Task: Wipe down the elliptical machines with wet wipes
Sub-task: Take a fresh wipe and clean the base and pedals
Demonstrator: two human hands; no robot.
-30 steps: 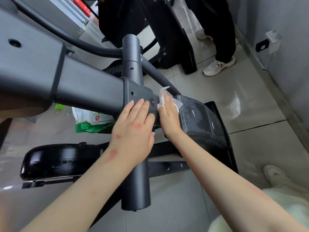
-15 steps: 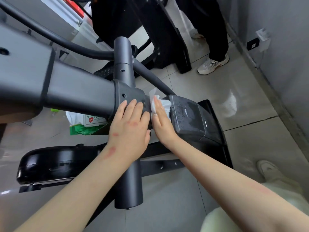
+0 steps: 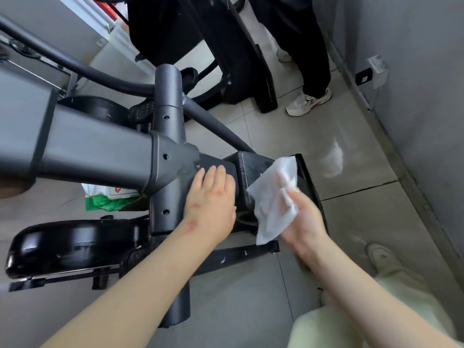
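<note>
Elliptical frame [image 3: 100,151]: L hand [image 3: 213,197] flat on it, R hand [image 3: 303,222] pinching wipe [image 3: 273,197]; grey tile floor [image 3: 351,209].

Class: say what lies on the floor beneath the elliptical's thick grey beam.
A green-and-white pack, likely wipes, lies on the floor under the grey beam. Only its lower part shows; the beam covers its top.

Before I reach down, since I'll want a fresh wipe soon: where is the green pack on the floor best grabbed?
Probably by the near edge of the green pack: the grey frame beam covers the rest. Come in low from the near side, under the beam, with the left hand, now resting flat on the frame; the right hand pinches the wipe.
</note>
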